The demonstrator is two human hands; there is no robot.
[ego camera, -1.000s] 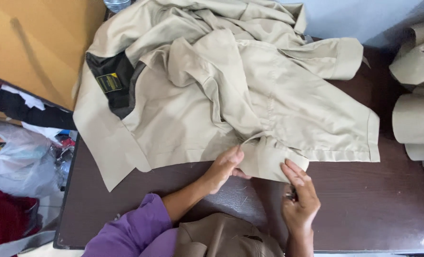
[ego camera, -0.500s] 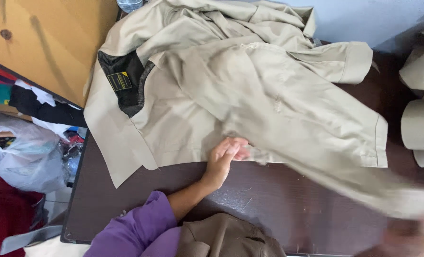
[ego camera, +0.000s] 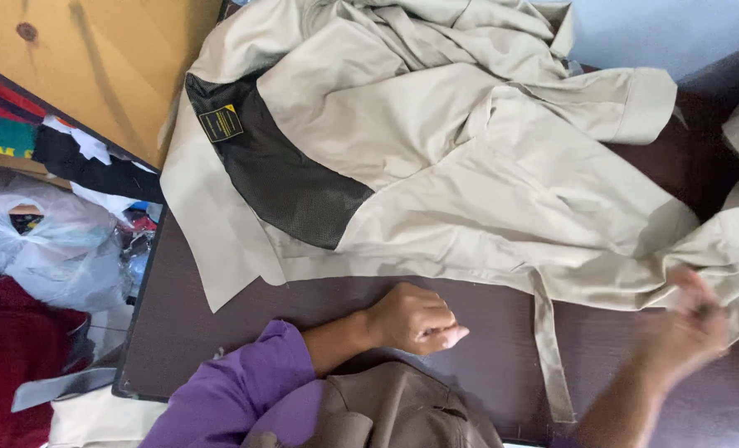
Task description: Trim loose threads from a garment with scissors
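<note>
Nearest the camera, a folded tan garment (ego camera: 402, 411) lies at the bottom edge, with the purple sleeve (ego camera: 236, 394) of the left arm beside it. The left hand (ego camera: 415, 319) rests on the dark brown surface (ego camera: 220, 332) with its grip curled into a loose fist, holding nothing and lying just short of the hem of the beige jacket (ego camera: 469, 166). The right hand (ego camera: 689, 319) is blurred at the lower right, touching the jacket's edge there; whether its grip is closed on the cloth cannot be told. A narrow beige strap (ego camera: 548, 348) hangs from the hem across the surface between the two hands. The jacket is spread across the middle and far part of the surface, one flap turned back to show a black mesh lining (ego camera: 286, 178) with a small, square dark label edged in yellow (ego camera: 221, 123) near its far left corner. Off the surface to the left lie a white plastic bag (ego camera: 46, 249), red cloth (ego camera: 8, 357) and a wooden board (ego camera: 95, 58). Half a second ago the left hand lay flat on the hem; it has since drawn back and closed, and the right hand has come up from the bottom corner to the jacket's right edge, and more of the lining is exposed.
</note>
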